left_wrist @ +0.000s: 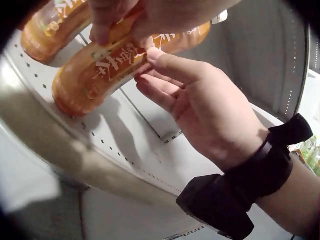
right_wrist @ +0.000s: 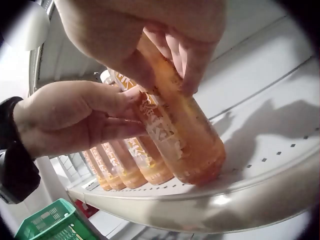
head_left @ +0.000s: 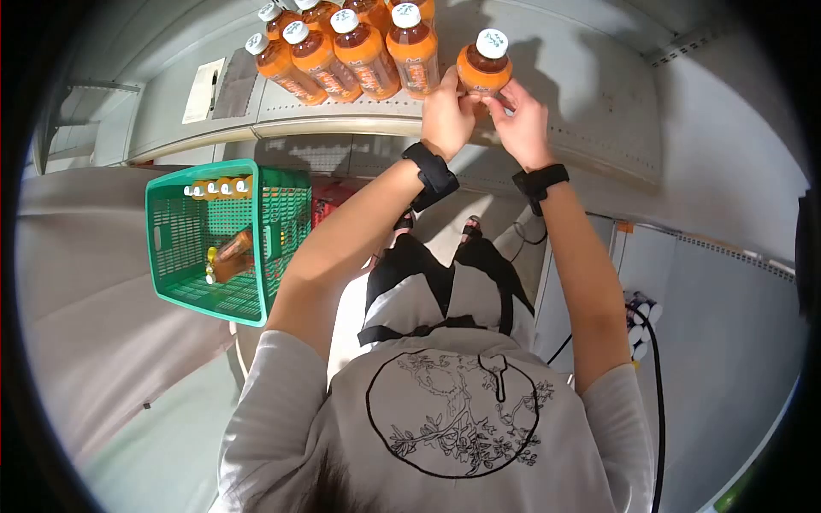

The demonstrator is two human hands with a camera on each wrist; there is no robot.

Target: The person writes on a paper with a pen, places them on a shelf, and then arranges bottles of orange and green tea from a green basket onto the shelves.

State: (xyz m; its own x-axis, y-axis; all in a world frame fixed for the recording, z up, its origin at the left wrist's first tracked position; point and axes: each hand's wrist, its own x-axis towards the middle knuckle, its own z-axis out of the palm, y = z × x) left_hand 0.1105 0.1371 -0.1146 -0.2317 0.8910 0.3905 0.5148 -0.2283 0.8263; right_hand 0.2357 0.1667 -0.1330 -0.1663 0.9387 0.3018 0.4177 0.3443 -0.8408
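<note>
Both hands hold one orange drink bottle (head_left: pixel 485 75) with a white cap, at the front of the shelf (head_left: pixel 590 128). My left hand (head_left: pixel 446 120) grips its left side, thumb and fingers around the label. From the right, my right hand (head_left: pixel 523 128) pinches the same bottle between thumb and fingers. In the right wrist view the bottle (right_wrist: pixel 182 132) has its base close over the shelf's front edge. Just left of it stand several matching bottles (head_left: pixel 368 64) in rows, caps up.
A green basket (head_left: pixel 152 231) at the lower left contains several bottles, some upright and some lying down. A paper sheet with a pen (head_left: pixel 203 90) lies on the shelf at the left. A black cable (head_left: pixel 658 385) hangs at the right.
</note>
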